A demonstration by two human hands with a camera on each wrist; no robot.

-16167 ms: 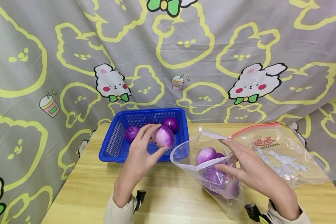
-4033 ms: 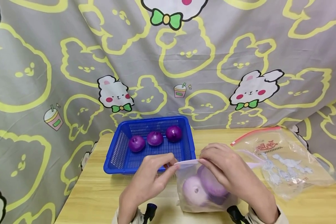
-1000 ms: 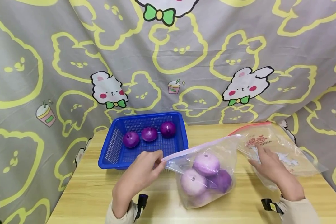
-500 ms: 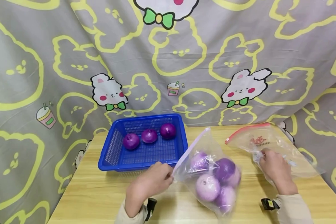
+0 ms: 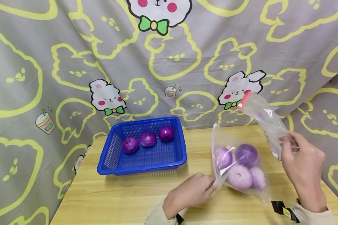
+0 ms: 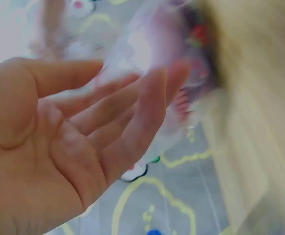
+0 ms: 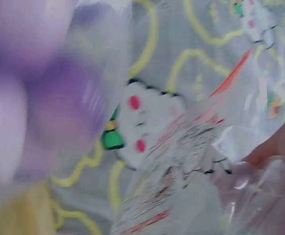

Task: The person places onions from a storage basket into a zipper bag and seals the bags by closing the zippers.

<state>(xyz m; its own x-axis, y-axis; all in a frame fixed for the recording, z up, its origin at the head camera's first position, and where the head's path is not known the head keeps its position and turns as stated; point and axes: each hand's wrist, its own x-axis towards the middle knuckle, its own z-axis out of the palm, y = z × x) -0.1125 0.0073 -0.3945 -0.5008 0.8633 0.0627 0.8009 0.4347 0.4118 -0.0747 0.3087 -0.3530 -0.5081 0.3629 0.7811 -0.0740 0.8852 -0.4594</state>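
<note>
The left hand (image 5: 192, 190) grips one end of the pale zip edge on a clear bag (image 5: 213, 140), which leans over the right half of the wooden table (image 5: 118, 193) with at least four purple onions (image 5: 240, 176) inside; whether it touches the wood I can't tell. Over to the right, the right hand (image 5: 305, 162) clutches a crumpled red-edged bag (image 5: 267, 118), its top raised before the cartoon curtain (image 5: 186, 40), while three darker onions (image 5: 148, 139) sit in the blue basket (image 5: 143, 170)
</note>
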